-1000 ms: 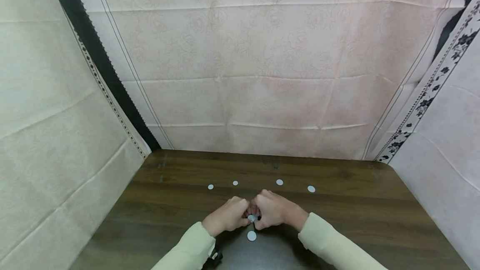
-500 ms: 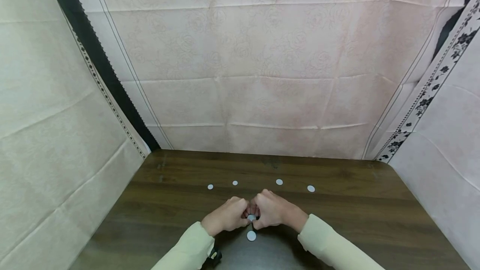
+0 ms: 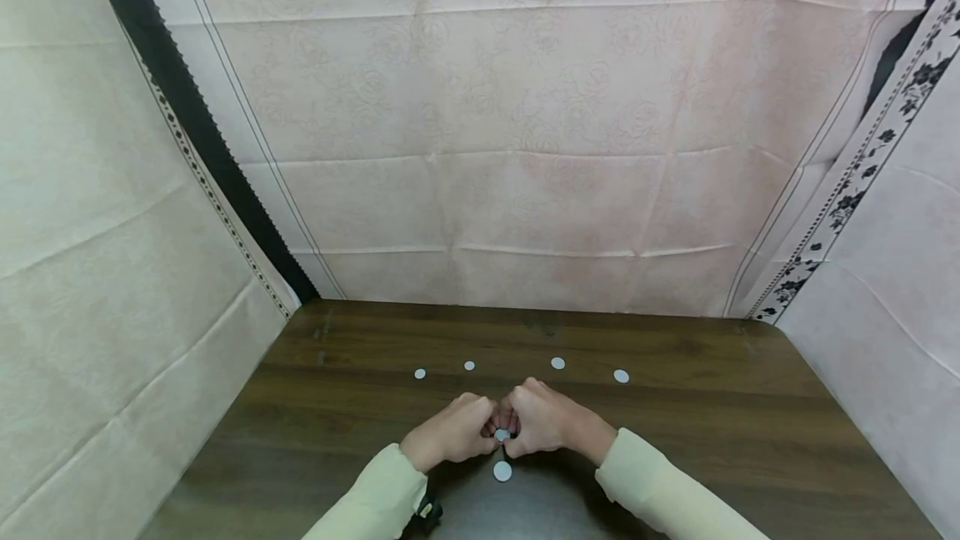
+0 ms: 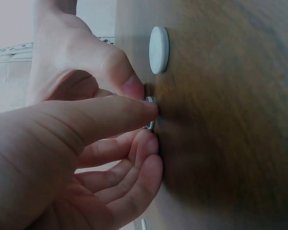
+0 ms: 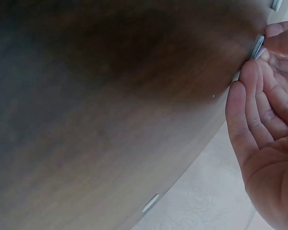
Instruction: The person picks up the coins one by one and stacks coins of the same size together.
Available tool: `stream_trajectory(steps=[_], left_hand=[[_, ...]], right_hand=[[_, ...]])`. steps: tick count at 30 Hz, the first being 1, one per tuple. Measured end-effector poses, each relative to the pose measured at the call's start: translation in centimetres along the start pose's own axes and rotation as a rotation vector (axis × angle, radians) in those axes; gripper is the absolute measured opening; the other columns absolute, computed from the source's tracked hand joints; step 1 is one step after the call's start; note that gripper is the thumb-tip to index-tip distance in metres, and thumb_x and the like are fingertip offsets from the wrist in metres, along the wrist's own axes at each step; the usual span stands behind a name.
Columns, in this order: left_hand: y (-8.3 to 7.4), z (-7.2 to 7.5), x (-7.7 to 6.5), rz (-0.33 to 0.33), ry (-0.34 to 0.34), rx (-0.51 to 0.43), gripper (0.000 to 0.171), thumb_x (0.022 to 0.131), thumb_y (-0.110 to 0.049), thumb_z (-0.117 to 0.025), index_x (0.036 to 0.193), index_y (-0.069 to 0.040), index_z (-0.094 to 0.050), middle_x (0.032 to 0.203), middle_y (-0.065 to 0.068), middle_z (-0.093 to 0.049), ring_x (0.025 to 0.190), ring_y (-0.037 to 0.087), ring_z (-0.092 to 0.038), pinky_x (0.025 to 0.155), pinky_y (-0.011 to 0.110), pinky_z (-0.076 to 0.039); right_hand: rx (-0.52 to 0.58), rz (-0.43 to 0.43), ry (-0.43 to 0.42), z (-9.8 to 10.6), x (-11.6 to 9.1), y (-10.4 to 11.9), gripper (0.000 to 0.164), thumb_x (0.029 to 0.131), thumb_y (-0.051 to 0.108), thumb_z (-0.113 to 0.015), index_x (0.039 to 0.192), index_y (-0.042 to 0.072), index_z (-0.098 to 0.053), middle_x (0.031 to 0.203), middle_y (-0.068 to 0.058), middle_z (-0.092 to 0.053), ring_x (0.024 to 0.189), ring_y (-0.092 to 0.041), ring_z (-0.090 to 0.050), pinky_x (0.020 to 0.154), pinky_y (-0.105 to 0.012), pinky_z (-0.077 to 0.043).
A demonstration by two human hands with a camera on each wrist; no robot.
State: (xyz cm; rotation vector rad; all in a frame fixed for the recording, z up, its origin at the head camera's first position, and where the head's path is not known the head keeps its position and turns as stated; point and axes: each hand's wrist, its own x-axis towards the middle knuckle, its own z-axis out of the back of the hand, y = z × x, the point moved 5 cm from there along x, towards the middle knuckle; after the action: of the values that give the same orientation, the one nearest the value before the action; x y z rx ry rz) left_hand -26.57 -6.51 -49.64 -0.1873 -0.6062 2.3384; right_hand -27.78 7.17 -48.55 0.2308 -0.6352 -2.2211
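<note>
Near the front of the wooden table, my left hand (image 3: 453, 430) and right hand (image 3: 543, 419) meet over a small white disc (image 3: 502, 435). In the left wrist view, my left thumb and fingers pinch the disc (image 4: 150, 100) low against the tabletop, largely covering it. The right thumb comes in from above, close beside it. My right hand (image 5: 269, 96) also has thumb and fingertips around the disc (image 5: 257, 47), where two thin edges show; whether these are two pieces is unclear. Another white disc (image 3: 502, 471) lies flat just in front of the hands.
Four-sided wood-grain table (image 3: 675, 440) spreads around the hands. Toward its back lie several white discs: two at left, one disc (image 3: 420, 373) and another (image 3: 469, 366), and two at right, one disc (image 3: 558, 363) and another (image 3: 621, 376). Pale cloth (image 3: 525, 148) hangs behind.
Both hands stay together at the same disc, with hardly any movement. The head view has shifted very slightly; the other discs lie where they were.
</note>
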Motion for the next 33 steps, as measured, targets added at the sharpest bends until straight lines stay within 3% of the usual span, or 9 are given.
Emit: stream_trajectory(steps=[4, 8, 13, 23, 33], left_hand=[[0.8, -0.6, 0.2, -0.024, -0.006, 0.001, 0.022, 0.092, -0.012, -0.076, 0.079, -0.018, -0.06, 0.07, -0.011, -0.051, 0.061, 0.003, -0.045, 0.055, 0.023, -0.041], [-0.8, 0.6, -0.1, 0.021, 0.023, -0.044, 0.023, 0.09, -0.008, -0.078, 0.076, -0.013, -0.061, 0.068, -0.009, -0.051, 0.059, 0.004, -0.044, 0.055, 0.022, -0.041], [-1.5, 1.2, -0.3, 0.012, 0.018, -0.028, 0.019, 0.089, -0.005, -0.078, 0.079, -0.01, -0.062, 0.069, -0.008, -0.051, 0.06, 0.002, -0.043, 0.055, 0.023, -0.042], [-1.4, 1.1, -0.4, 0.059, 0.026, -0.025, 0.017, 0.089, -0.005, -0.08, 0.083, -0.009, -0.064, 0.073, -0.006, -0.057, 0.063, 0.001, -0.045, 0.059, 0.019, -0.042], [-1.6, 1.1, -0.4, 0.05, 0.024, -0.036, 0.017, 0.088, -0.004, -0.08, 0.084, -0.008, -0.064, 0.075, -0.004, -0.058, 0.064, 0.001, -0.046, 0.059, 0.019, -0.043]], right_hand=[[0.004, -0.005, 0.001, 0.0, 0.0, 0.1, 0.011, 0.078, 0.014, -0.086, 0.082, 0.016, -0.075, 0.075, 0.012, -0.072, 0.066, 0.01, -0.061, 0.062, -0.013, -0.053], [0.001, -0.007, 0.0, 0.0, 0.0, 0.2, 0.011, 0.079, 0.014, -0.086, 0.083, 0.015, -0.076, 0.075, 0.011, -0.072, 0.066, 0.01, -0.061, 0.063, -0.012, -0.053], [-0.006, -0.008, 0.002, 0.1, -0.1, 0.2, 0.011, 0.079, 0.013, -0.085, 0.084, 0.015, -0.076, 0.076, 0.011, -0.072, 0.067, 0.01, -0.061, 0.063, -0.012, -0.053], [-0.014, -0.011, 0.012, 0.1, -0.1, 0.3, 0.012, 0.079, 0.012, -0.085, 0.084, 0.015, -0.075, 0.076, 0.012, -0.072, 0.068, 0.009, -0.062, 0.064, -0.012, -0.053], [-0.004, -0.007, 0.017, 0.1, -0.1, 0.2, 0.012, 0.079, 0.01, -0.086, 0.084, 0.014, -0.075, 0.076, 0.011, -0.072, 0.068, 0.007, -0.063, 0.064, -0.012, -0.053]])
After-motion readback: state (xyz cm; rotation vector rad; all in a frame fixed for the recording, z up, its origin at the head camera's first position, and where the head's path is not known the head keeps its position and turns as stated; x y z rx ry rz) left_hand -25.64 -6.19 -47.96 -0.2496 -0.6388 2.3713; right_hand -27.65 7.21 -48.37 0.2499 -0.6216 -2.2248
